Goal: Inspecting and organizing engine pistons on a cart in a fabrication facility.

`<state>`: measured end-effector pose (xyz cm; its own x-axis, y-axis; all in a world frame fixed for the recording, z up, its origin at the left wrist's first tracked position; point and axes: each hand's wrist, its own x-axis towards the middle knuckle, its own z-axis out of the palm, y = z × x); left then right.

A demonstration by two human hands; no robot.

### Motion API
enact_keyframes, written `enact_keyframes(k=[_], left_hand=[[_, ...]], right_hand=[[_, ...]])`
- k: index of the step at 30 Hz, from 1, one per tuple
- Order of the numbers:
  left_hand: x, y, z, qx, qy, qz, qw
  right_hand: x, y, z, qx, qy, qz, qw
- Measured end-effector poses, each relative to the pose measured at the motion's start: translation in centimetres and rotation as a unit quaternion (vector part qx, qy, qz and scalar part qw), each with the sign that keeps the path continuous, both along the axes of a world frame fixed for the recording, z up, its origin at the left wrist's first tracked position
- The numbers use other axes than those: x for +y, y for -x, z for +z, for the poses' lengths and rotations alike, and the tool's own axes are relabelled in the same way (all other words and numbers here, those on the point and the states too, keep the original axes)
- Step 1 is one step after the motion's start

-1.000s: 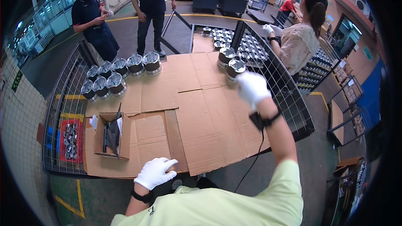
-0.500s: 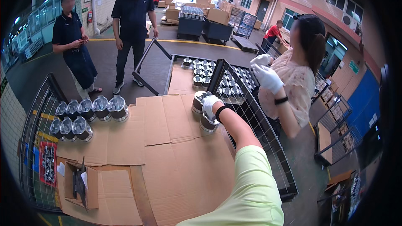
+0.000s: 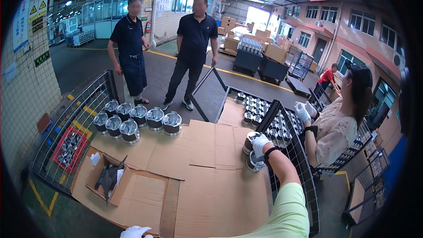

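Note:
My right hand [image 3: 261, 144], in a white glove, has its fingers closed on the upper edge of a dark-sided metal piston [image 3: 249, 144] at the cardboard's right side. Just in front, partly under the hand, stands a second piston [image 3: 254, 163]. At the bottom edge part of my gloved left hand [image 3: 135, 232] shows, fingers apart, nothing seen in it. Two rows of upright pistons [image 3: 129, 132] stand at the far left of the cardboard sheets [image 3: 211, 185].
A cardboard box [image 3: 119, 189] with dark pieces sits at the near left, beside a red crate [image 3: 70, 149] of metal parts. Mesh side panels [image 3: 291, 158] flank the cardboard. More pistons [image 3: 257, 108] fill a cart beyond. A gloved co-worker [image 3: 339, 123] stands right; two people stand behind.
The view has swung left and up, so everything sits farther right and lower. My left hand has come in at the bottom edge. My right hand stays at the same two pistons.

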<state>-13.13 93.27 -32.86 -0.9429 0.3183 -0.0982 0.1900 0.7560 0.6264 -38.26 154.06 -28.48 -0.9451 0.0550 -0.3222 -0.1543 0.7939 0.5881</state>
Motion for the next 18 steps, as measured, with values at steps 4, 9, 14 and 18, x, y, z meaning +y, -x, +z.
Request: enact_keyframes(k=[4, 9, 14, 18], left_hand=[[-0.7, 1.4, 1.0, 0.013, -0.011, -0.068, 0.998], [-3.7, 3.9, -0.2, 0.032, -0.024, -0.188, 0.981], [-5.6, 9.2, 0.8, 0.062, -0.030, -0.381, 0.922], [-2.7, 10.6, 2.2, 0.064, -0.008, -0.537, 0.841]], right_hand=[[-3.7, -5.2, 1.7, 0.062, -0.015, 0.128, 0.990], [-15.3, -11.4, 4.2, 0.080, 0.188, 0.030, 0.979], [-26.9, -25.1, 6.2, 0.256, 0.281, -0.035, 0.924], [-33.5, -37.8, 4.6, 0.232, 0.307, -0.199, 0.901]])
